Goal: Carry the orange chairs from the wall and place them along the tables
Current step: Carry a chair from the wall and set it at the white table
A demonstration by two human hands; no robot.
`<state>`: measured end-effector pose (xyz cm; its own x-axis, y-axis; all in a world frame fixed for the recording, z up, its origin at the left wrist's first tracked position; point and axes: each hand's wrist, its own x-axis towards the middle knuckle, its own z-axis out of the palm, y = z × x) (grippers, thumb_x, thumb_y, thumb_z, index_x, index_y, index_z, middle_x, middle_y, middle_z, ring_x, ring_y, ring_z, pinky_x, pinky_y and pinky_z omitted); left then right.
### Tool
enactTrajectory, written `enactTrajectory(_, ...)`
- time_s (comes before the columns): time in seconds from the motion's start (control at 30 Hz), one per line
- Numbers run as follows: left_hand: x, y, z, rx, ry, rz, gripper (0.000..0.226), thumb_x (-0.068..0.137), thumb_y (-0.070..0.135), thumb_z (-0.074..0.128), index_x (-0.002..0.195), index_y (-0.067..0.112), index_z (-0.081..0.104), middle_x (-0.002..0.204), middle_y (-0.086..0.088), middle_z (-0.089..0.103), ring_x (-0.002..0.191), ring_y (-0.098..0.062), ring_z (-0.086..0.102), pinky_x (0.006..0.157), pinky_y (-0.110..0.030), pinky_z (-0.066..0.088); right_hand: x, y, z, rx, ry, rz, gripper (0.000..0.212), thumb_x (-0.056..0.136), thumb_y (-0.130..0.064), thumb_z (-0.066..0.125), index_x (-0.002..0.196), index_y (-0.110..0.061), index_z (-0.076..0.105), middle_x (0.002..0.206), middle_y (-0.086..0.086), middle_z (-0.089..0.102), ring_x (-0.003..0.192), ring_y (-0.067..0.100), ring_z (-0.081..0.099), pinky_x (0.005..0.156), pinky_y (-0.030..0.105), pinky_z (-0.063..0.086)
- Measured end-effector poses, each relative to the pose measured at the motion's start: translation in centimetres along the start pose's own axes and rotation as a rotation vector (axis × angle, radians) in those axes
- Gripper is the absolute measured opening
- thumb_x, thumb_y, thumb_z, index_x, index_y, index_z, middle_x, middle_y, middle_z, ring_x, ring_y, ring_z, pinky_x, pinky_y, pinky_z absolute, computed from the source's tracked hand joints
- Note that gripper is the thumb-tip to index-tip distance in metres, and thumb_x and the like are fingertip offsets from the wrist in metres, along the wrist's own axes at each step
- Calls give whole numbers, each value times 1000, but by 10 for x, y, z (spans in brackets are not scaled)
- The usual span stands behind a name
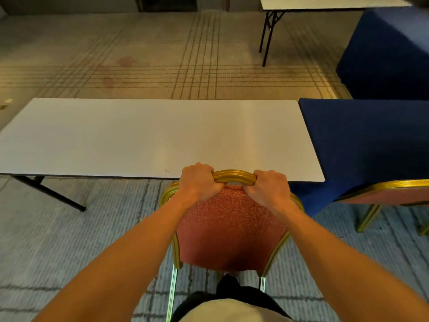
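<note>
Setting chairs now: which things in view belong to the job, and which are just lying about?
Job:
orange chair, gripped at its top rail by left hand and right hand
white table ahead
blue-covered table beside it
second chair at the blue-covered table

Lying about:
small scraps on the floor, far left
reddish carpet stains

Chair point(232, 228) under grip: orange-red upholstery, tone-on-tone swirl pattern; frame gold, ribbed.
Tabletop point(151, 135) just beyond grip: off-white, dark edge; table legs point(48, 191) black.
Cloth point(366, 140) right of grip: deep blue.
Second chair point(394, 197) further right of grip: same orange-red pad, gold frame.
Near carpet point(69, 240) below and left of grip: grey-blue, dark line stripes.
Far carpet point(174, 54) beyond tabletop: beige, brown grid lines, reddish blotches point(116, 68).
Far table point(325, 2), beyond and right of grip: white top, dark legs.
</note>
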<state>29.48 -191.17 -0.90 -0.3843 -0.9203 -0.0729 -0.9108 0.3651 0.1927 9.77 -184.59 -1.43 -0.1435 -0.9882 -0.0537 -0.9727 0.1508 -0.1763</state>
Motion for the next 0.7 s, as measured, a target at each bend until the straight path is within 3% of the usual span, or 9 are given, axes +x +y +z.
enactTrajectory(0.23,106,10,-7,-45,-26,-12,42,84,62,55,70,24,65,70,1,65,70,-24,63,71,-35,52,104,34,-15,-33,-18,5,42,92,-55,48,93,-17,67,91,8,72,87,32,67,76,37,48)
enactTrajectory(0.37,145,12,-9,-74,-34,-28,43,74,67,45,64,26,56,68,2,64,70,-24,64,72,-36,52,143,44,-21,-50,-20,-11,43,93,-54,47,96,-16,66,94,9,72,89,33,67,75,37,45)
enactTrajectory(0.7,219,15,-4,-33,9,48,37,86,59,56,71,26,56,75,0,67,74,-25,64,73,-36,49,208,71,-22,-102,40,-11,46,94,-58,46,98,-16,65,91,6,73,86,31,68,71,36,44)
